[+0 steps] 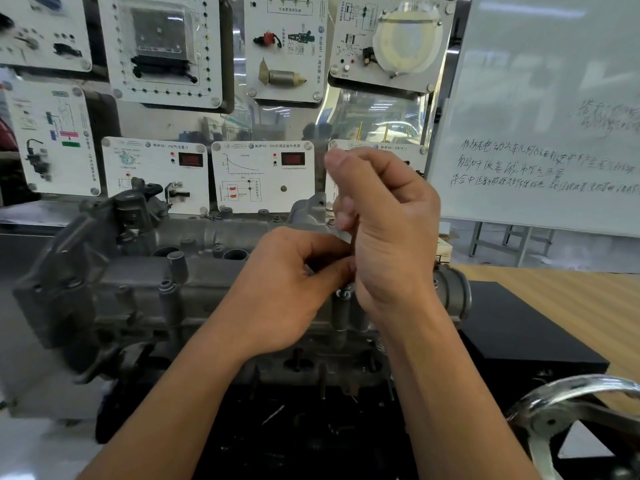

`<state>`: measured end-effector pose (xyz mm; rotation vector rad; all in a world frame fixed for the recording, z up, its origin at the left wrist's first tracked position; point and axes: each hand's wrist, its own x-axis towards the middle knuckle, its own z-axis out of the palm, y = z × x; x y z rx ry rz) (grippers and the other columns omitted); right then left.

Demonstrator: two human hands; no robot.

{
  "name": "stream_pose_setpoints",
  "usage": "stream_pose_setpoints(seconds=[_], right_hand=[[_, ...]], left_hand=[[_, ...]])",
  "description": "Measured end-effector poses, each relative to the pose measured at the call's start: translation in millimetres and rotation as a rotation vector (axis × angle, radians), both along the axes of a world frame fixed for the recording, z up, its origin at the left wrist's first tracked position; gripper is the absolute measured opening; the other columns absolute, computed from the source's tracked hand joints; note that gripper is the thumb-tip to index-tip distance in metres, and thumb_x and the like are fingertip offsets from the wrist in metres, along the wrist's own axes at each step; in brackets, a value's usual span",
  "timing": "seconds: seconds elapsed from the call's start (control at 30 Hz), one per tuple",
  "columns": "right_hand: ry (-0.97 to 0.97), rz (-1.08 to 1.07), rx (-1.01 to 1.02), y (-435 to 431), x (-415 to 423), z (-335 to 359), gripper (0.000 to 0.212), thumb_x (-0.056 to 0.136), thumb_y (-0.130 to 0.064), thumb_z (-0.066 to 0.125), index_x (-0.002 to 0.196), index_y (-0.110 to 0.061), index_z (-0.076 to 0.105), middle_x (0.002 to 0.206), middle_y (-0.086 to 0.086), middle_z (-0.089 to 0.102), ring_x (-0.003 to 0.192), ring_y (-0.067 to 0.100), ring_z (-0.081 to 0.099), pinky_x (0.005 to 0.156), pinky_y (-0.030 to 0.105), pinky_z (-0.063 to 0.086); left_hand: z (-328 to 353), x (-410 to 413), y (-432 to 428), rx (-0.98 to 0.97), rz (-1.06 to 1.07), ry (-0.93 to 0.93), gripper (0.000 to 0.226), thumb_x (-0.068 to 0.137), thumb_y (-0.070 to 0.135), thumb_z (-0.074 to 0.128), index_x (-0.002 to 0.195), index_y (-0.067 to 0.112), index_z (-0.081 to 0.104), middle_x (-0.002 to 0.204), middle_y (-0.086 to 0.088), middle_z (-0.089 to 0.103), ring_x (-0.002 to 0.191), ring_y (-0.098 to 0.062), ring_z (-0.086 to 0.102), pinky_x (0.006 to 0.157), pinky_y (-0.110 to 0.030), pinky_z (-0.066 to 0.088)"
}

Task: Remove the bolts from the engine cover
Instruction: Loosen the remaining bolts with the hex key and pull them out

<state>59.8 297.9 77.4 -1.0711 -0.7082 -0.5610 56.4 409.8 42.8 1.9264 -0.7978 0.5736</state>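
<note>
1. Forearms, two, bare, entering from the bottom edge and meeting over the work

2. Left hand (291,289): fingers curled, thumb and forefinger pinching the lower end of the tool shaft (352,245) just above the bolt. Judged purpose: keeping the tip centred on the head so it does not slip off

3. Right hand (384,223): clenched round the upper part of the same shaft, thumb capping the top. The shaft stands upright, probably so that force runs straight down into the fastener. The kind of tool cannot be told, as the fist hides its handle

4. Bolt (344,292): head and washer seated on top of a tall boss at the near edge of the engine cover (145,282), toward its right end. It looks still in place, so loosening is judged to be in hand

5. Further bolt heads (167,285): one on a matching boss along the same near edge, leftward, with smaller ones along the far edge. All appear seated, so most of the job is judged outstanding

6. Handwheel (568,407): bright metal, bottom right, untouched

7. Black box (512,327): on the wooden table (571,299), right of the cover

8. Training panels (263,174) and whiteboard (554,116): behind, upright
</note>
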Motion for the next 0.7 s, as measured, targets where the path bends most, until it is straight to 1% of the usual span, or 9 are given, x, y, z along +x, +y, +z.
stream_pose_setpoints(seconds=[0.07, 0.13, 0.23, 0.3, 0.37, 0.43, 0.57, 0.63, 0.7], right_hand=[[-0.009, 0.053, 0.018, -3.5, 0.6, 1.2, 0.013, 0.086, -0.018, 0.061, 0.083, -0.016, 0.073, 0.065, 0.004, 0.064, 0.050, 0.012, 0.051, 0.049, 0.022, 0.044], [0.042, 0.249, 0.063, -10.9, 2.9, 4.2, 0.022, 0.094, -0.023, 0.051, 0.093, -0.013, 0.071, 0.080, 0.007, 0.073, 0.053, 0.014, 0.060, 0.052, 0.023, 0.048], [0.141, 0.504, 0.114, -20.5, 6.7, 8.2, 0.025, 0.101, -0.027, 0.044, 0.102, -0.011, 0.063, 0.082, 0.003, 0.075, 0.056, 0.010, 0.064, 0.053, 0.020, 0.051], [0.177, 0.504, 0.137, -20.2, 8.2, 9.2, 0.019, 0.099, -0.024, 0.049, 0.102, -0.012, 0.063, 0.079, 0.000, 0.074, 0.055, 0.008, 0.065, 0.050, 0.018, 0.051], [0.213, 0.484, 0.194, -16.7, 7.7, 8.9, 0.012, 0.095, -0.021, 0.057, 0.099, -0.012, 0.064, 0.078, 0.001, 0.074, 0.056, 0.008, 0.066, 0.049, 0.017, 0.052], [0.233, 0.441, 0.268, -13.4, 6.4, 8.0, 0.011, 0.088, -0.018, 0.066, 0.095, -0.010, 0.065, 0.080, 0.004, 0.073, 0.057, 0.011, 0.068, 0.049, 0.018, 0.053], [0.148, 0.101, 0.245, -4.9, 5.1, 5.6, 0.008, 0.090, -0.014, 0.070, 0.093, -0.007, 0.070, 0.079, 0.006, 0.074, 0.054, 0.016, 0.067, 0.048, 0.023, 0.052], [0.058, -0.098, 0.127, 0.1, 2.9, 3.3, 0.013, 0.095, -0.019, 0.065, 0.095, -0.010, 0.074, 0.079, 0.007, 0.075, 0.047, 0.015, 0.061, 0.044, 0.023, 0.047], [-0.020, -0.191, -0.018, 4.3, 0.2, 0.8, 0.025, 0.101, -0.027, 0.056, 0.086, -0.022, 0.075, 0.078, 0.018, 0.071, 0.043, 0.016, 0.051, 0.044, 0.021, 0.041]], left_hand=[[-0.5, 1.1, -0.5, -0.015, 0.000, -0.014, 0.017, 0.092, 0.015, 0.066, 0.085, 0.027, 0.076, 0.074, 0.011, 0.074, 0.063, -0.001, 0.066, 0.059, -0.014, 0.048], [-1.9, 2.4, -0.4, -0.022, 0.001, -0.018, 0.014, 0.092, 0.013, 0.067, 0.088, 0.021, 0.077, 0.072, 0.011, 0.073, 0.059, 0.001, 0.063, 0.058, -0.013, 0.046], [-3.7, 3.1, -0.6, 0.011, 0.019, -0.031, 0.012, 0.092, 0.013, 0.067, 0.086, 0.017, 0.076, 0.067, 0.008, 0.070, 0.051, 0.006, 0.053, 0.053, -0.007, 0.038], [-4.1, 4.3, -0.3, 0.003, 0.010, -0.034, 0.012, 0.093, 0.013, 0.067, 0.087, 0.018, 0.077, 0.071, 0.008, 0.072, 0.058, 0.002, 0.061, 0.054, -0.015, 0.047], [-5.1, 6.7, 0.2, -0.012, -0.002, -0.017, 0.013, 0.093, 0.015, 0.067, 0.092, 0.022, 0.077, 0.079, 0.007, 0.076, 0.073, -0.009, 0.071, 0.068, -0.033, 0.057], [-5.5, 7.7, -0.4, -0.012, -0.007, -0.011, 0.013, 0.094, 0.015, 0.066, 0.095, 0.023, 0.077, 0.082, 0.008, 0.076, 0.079, -0.011, 0.073, 0.075, -0.038, 0.059], [-4.0, 5.8, -0.4, -0.016, -0.017, -0.007, 0.015, 0.094, 0.017, 0.064, 0.092, 0.025, 0.077, 0.081, 0.010, 0.076, 0.076, -0.008, 0.072, 0.072, -0.034, 0.059], [-2.6, 3.3, -0.1, 0.002, -0.001, -0.037, 0.019, 0.092, 0.021, 0.062, 0.082, 0.034, 0.074, 0.074, 0.011, 0.073, 0.067, -0.007, 0.068, 0.062, -0.026, 0.052], [-1.4, 0.5, -0.9, -0.006, 0.009, -0.048, 0.023, 0.088, 0.020, 0.061, 0.075, 0.037, 0.070, 0.071, 0.010, 0.072, 0.062, -0.009, 0.065, 0.057, -0.025, 0.050]])
